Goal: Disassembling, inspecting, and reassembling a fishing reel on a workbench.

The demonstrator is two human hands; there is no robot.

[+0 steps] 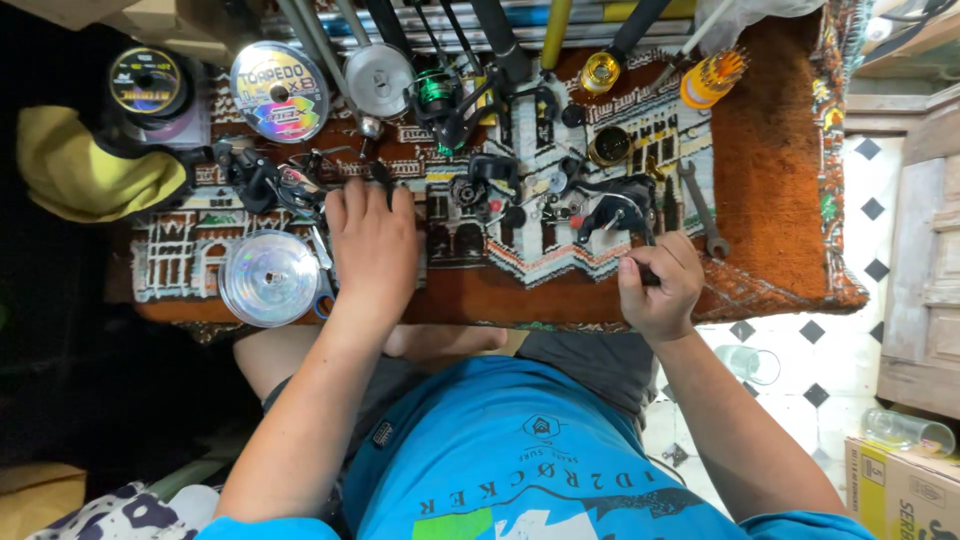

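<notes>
Patterned rug point(770, 180) covers the low work surface, rust-orange with a woven building motif, near edge running just past your wrists. Checked white-and-dark floor tiles point(850, 330) to your right, wooden cabinet point(925, 260) beyond them, cardboard box point(900, 490) and a clear glass point(745, 362) down on the floor. Dark on your left, yellow cloth point(80, 165) bunched there.

Your left hand point(372, 245) lies flat, fingers together and pointing away from you, palm down over small reel parts point(290, 185) at the rug's left-middle; can't tell if anything is gripped under it. Clear line spool point(268, 277) touching or just beside that wrist, colourful spool point(280, 90) and dark spool point(150, 85) farther back.

Your right hand point(658, 285) is curled tight around a dark tool handle point(645, 275), near the rug's front edge, right of centre. Black reel body point(610, 210) just beyond those knuckles, spanner point(702, 208) to its right, brass-coloured ring point(610, 146) behind.

Open room: bare orange strip of rug right of the spanner, narrow strip between your two hands along the near edge. Back edge crowded with rods point(500, 35), a green-trimmed reel point(440, 100), orange screwdriver set point(712, 78)
</notes>
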